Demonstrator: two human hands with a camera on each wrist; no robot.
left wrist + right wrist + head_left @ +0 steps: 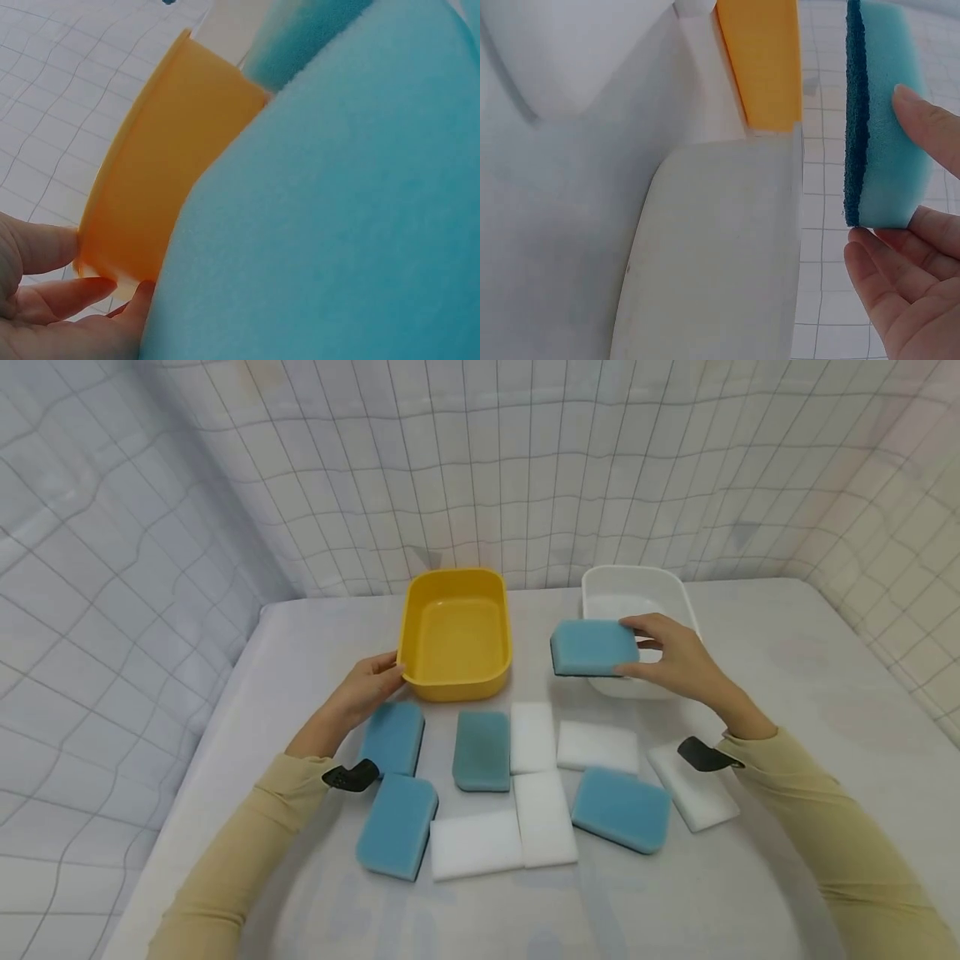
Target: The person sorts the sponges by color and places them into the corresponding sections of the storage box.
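My right hand (678, 658) holds a blue sponge (592, 645) by its right end, in front of and overlapping the white plastic tub (641, 578). In the right wrist view the thumb lies on the sponge's (889, 127) light blue face, and its dark scouring layer faces left. At the near left corner of a yellow plastic tub (457, 695), my left hand (367, 687) pinches the rim. The left wrist view has the thumb at the yellow tub's (161, 157) rim and the fingers against its side. Nothing lies inside the yellow tub.
More blue sponges (399, 827) and several white sponge blocks (476, 845) lie flat on the white table (300, 643) in front of the tubs. A greener sponge (482, 752) sits among them. Behind the table hangs a white grid-patterned curtain (480, 468).
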